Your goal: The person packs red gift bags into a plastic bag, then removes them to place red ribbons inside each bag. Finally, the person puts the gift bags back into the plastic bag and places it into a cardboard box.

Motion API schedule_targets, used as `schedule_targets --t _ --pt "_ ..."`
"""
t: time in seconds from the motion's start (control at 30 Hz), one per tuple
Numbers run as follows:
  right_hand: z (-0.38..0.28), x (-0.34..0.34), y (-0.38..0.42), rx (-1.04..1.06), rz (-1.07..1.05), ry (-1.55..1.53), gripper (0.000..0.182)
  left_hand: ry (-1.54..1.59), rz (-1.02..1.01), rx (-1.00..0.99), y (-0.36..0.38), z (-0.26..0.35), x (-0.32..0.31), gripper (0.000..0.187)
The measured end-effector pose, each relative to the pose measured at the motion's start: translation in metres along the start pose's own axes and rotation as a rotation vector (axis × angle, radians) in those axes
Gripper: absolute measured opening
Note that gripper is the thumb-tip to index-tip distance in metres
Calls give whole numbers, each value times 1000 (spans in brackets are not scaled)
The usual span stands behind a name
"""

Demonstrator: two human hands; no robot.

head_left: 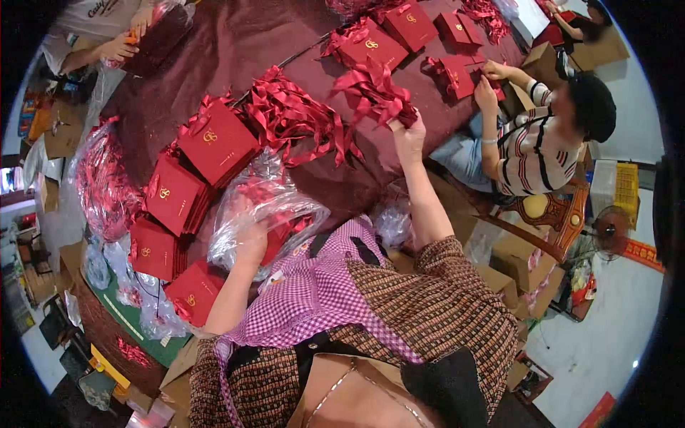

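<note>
My right hand (409, 137) is stretched out over the table, closed round a bunch of red ribbons (374, 89) that fans out beyond the fingers. My left hand (250, 234) is low at the table's near edge, gripping a clear plastic bag (300, 215); the film partly covers its fingers. Red contents show through the bag. To the left of it stand stacks of red gift bags with gold print, among them one stack (217, 146) and a lower one (175, 196). A loose heap of red ribbons (296, 118) lies between my two hands, farther back.
A person in a striped top (535, 146) sits at the right, hands on a red bag (457, 77). Another person's hands (121, 48) are at the upper left. A plastic-wrapped red bundle (107, 185) rests on the left; cardboard boxes (496, 282) stand below the right table edge.
</note>
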State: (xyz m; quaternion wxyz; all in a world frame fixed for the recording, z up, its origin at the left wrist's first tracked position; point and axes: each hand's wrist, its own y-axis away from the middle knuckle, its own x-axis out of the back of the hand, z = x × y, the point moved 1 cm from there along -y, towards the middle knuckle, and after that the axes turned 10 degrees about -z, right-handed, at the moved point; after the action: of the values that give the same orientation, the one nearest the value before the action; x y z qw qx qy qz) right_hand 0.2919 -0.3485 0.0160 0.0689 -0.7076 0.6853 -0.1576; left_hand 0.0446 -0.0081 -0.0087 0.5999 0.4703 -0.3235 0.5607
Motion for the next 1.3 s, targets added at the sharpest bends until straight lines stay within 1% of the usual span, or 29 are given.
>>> schedule_targets --t 0.03,0.07,0.17,0.2,0.23,0.27,0.33,0.37,0.4,0.43,0.47,0.5,0.53,0.57,0.6,0.67,0.73,0.8,0.83,0.9,0.93,0.97,1.03,1.07,1.13,1.17,1.23,1.27,1.3 --pt "-11 0 -4 100 2 46 27 4 9 0 0 0 -2 55" --pt "-5 4 -3 72 6 -80 30 9 16 0 0 -1 -3 55" --pt "-9 2 7 35 55 -146 35 25 0 -9 0 -2 -2 57" --pt "36 2 15 35 64 -39 34 26 0 -8 2 -1 -4 57" --pt "51 -1 18 2 19 132 32 1 0 -6 2 -1 -6 58" --pt "95 0 19 -122 92 -558 34 -26 2 -5 1 -2 -6 58" --pt "23 -8 5 -159 34 -83 33 7 -62 31 0 0 -1 60" --pt "19 -5 -6 -105 29 -123 31 -15 -48 15 1 -6 -7 63" --pt "19 2 -13 -128 47 -22 31 -13 -57 12 5 -9 -10 63" --pt "4 6 -25 -138 60 78 30 -3 -60 17 3 -10 -12 65" --pt "-13 13 -29 -263 21 -13 30 6 -65 23 3 -11 -14 66" --pt "-20 17 -34 -398 22 -283 30 45 -163 121 3 -6 -9 68" --pt "-26 20 -39 -530 23 -553 31 50 -165 123 3 -5 -8 68" --pt "-35 22 -41 -668 32 -648 28 50 -143 111 3 -3 -7 68" --pt "-30 27 -41 -666 28 -644 28 49 -118 100 2 -2 -7 67" --pt "-16 33 -37 -863 11 -898 27 9 -95 64 1 -9 -12 67" --pt "-14 34 -31 -886 1 -958 25 -33 -79 29 2 -9 -12 67" --pt "-1 46 -25 -853 -163 -1298 25 36 -79 34 0 -9 -11 66" --pt "9 50 -24 -801 -346 -1382 23 35 -77 33 -1 -9 -11 66" --pt "30 45 -9 -976 -11 -1153 21 -23 -68 -5 2 -10 -11 65" --pt "35 44 -1 -1064 65 -1012 20 -27 -68 -12 3 -10 -10 65" --pt "35 41 3 -1101 52 -995 26 -10 -92 12 0 -9 -9 65" --pt "22 34 9 -903 -43 -1209 25 27 -101 48 -1 -7 -7 65" --pt "2 34 10 -974 17 -1053 31 43 -97 40 2 -8 -9 66" --pt "-6 37 3 -895 21 -896 31 69 -69 18 2 -9 -9 66" --pt "-13 48 -8 -873 -11 -630 37 67 -66 13 1 -9 -9 66" --pt "-46 55 -26 -586 -193 -274 39 93 -54 19 2 -6 -6 65" --pt "-58 58 -36 -414 -318 -31 41 92 -56 17 3 -6 -5 65" --pt "-74 58 -42 -323 -385 390 41 78 -67 21 4 -6 -6 65"
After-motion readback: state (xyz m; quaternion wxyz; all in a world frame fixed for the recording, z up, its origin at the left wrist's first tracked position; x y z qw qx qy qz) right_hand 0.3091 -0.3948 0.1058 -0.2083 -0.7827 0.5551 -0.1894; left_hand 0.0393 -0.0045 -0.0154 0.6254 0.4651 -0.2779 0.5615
